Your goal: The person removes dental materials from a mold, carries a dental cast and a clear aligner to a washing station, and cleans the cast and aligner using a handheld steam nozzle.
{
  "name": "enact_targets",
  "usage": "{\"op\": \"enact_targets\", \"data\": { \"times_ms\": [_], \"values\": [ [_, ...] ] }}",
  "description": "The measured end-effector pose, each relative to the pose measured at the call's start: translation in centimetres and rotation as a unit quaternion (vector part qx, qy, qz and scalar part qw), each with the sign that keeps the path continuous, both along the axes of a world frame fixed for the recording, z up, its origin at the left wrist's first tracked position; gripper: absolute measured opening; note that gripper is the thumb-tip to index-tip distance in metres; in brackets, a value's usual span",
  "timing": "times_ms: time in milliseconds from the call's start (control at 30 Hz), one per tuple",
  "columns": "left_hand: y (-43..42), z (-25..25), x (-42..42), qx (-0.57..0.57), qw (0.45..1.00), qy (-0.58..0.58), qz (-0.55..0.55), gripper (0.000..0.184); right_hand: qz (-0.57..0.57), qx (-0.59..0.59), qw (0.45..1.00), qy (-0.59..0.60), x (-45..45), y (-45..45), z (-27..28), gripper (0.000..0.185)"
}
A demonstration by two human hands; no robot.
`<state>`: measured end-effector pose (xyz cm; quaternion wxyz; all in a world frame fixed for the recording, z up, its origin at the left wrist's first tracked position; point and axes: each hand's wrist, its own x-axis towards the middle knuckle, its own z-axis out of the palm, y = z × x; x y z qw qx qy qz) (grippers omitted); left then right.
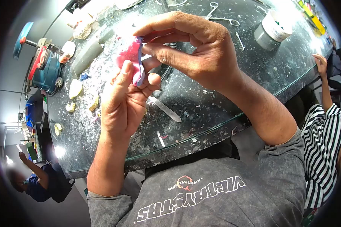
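Note:
A pink, moulded dental plate with a lilac edge (130, 56) is held up above the dark worktop. My left hand (122, 102) grips it from below, the thumb against its pink face and the fingers curled behind. At its upper lilac edge, the thumb and fingertips of my right hand (201, 49) pinch the rim. A small white sliver shows between the hands, too covered to name. Under the left hand's fingers, a flat pale spatula (166, 109) lies on the table. Bright glare washes out part of the plate's left side.
Yellowish plaster pieces (75, 89) and a grey curved block (87, 56) lie left, beside a blue metal device (45, 70). Scissors (219, 17) and a white-labelled tub (272, 30) stand farther back. People are at the right, in a striped garment (324, 151), and at the left (45, 181).

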<state>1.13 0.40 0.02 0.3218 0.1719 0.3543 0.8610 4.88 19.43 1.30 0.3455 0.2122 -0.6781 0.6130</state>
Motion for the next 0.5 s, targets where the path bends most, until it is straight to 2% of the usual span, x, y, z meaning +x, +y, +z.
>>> {"op": "enact_targets", "data": {
  "times_ms": [167,500],
  "values": [
    [0.36,0.13,0.13,0.006,0.999,0.037,0.004,0.031,-0.006,0.019,1.0,0.008,0.04,0.03,0.07,0.024],
    [0.6,-0.02,0.4,-0.059,0.982,0.115,0.135,0.025,-0.04,0.053,0.997,-0.047,-0.28,0.09,-0.48,0.027]
  ]
}}
